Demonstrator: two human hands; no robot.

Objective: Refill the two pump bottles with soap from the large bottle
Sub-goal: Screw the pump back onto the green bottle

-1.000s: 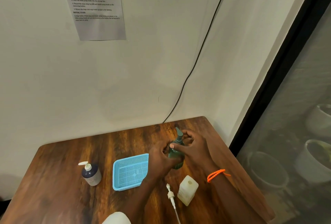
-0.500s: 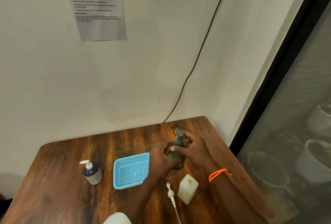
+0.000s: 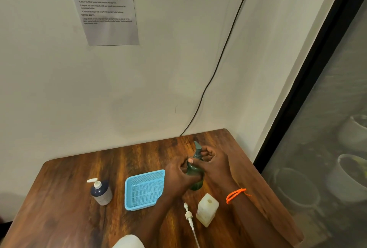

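On the far right of the wooden table (image 3: 65,192), the left hand (image 3: 176,178) grips the dark green plastic pump bottle (image 3: 195,176); the right hand (image 3: 213,161) curls round its pump neck. Left of them sits a light blue mesh basket (image 3: 145,189).

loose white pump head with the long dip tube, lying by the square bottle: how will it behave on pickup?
The white pump head looks light: small plastic, no bottle attached. Its thin dip tube will probably flex and swing if lifted by the head. It lies on its side on the table and may roll if nudged.

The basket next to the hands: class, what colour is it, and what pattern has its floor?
Light blue basket, with a fine mesh grid floor; head view.
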